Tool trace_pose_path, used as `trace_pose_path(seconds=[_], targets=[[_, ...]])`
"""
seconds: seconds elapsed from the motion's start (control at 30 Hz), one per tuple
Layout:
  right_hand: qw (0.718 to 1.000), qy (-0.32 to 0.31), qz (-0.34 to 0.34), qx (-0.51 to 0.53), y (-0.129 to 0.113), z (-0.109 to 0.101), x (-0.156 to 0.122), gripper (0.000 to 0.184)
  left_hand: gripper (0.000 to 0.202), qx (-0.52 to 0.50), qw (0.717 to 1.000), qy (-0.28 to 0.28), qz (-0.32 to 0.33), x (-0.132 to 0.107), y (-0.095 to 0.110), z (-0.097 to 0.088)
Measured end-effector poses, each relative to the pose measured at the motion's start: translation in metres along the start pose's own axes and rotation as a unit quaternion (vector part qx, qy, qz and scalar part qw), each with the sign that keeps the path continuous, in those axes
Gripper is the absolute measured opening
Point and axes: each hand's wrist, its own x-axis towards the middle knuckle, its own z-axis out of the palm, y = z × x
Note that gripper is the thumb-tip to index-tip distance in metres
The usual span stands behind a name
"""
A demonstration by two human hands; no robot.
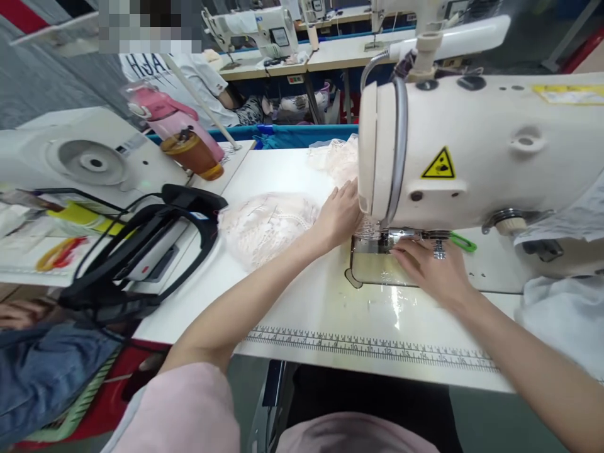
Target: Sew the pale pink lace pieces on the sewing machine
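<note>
At the far left, a grey wall-like surface [61, 72] is topped by a red band [26, 15]. On the far side, a pale workbench [340, 58] is occupied by sewing machines [271, 31]. Blue cloth [302, 134] is stretched behind the near white table [297, 308], where light is reflected. Grey-green floor [495, 418] is seen at near right.

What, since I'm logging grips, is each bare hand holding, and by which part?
The left hand touches pale pink lace fabric; the right hand is by the shiny metal sewing machine parts. Whether either grips anything is unclear.
</note>
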Motion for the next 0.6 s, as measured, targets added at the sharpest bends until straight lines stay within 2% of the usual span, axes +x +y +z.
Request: trace_pose_path(seconds=[0.07,0.17,0.23,0.33,0.4,0.5,0.6], targets=[[1.0,-0.002,-0.006,-0.003,0.001,0.001,-0.001,0.033,0.04,0.038,0.999,0.004,-0.033,-0.026,0.003,-0.014],[1.0,0.005,-0.024,-0.002,0.0,0.003,-0.003,0.031,0.05,0.165,0.978,0.008,-0.129,-0.076,0.004,-0.036],[0.999,0.015,-0.038,-0.002,-0.001,0.003,-0.003,0.027,0.049,0.186,0.969,-0.015,-0.163,-0.106,0.002,-0.045],[0.998,0.029,-0.047,-0.02,-0.002,0.003,-0.002,0.022,0.038,0.155,0.982,-0.039,-0.103,-0.136,0.007,-0.046],[0.998,0.038,-0.044,-0.029,-0.003,0.003,-0.001,0.022,0.038,0.106,0.993,-0.045,-0.04,-0.146,0.02,-0.044],[0.999,0.032,-0.032,-0.01,-0.003,0.004,-0.001,0.023,0.04,-0.012,0.997,-0.059,0.046,-0.148,0.048,-0.047],[1.0,0.022,-0.019,0.0,-0.004,0.003,0.0,0.023,0.035,-0.14,0.978,-0.095,0.122,-0.141,0.072,-0.055]])
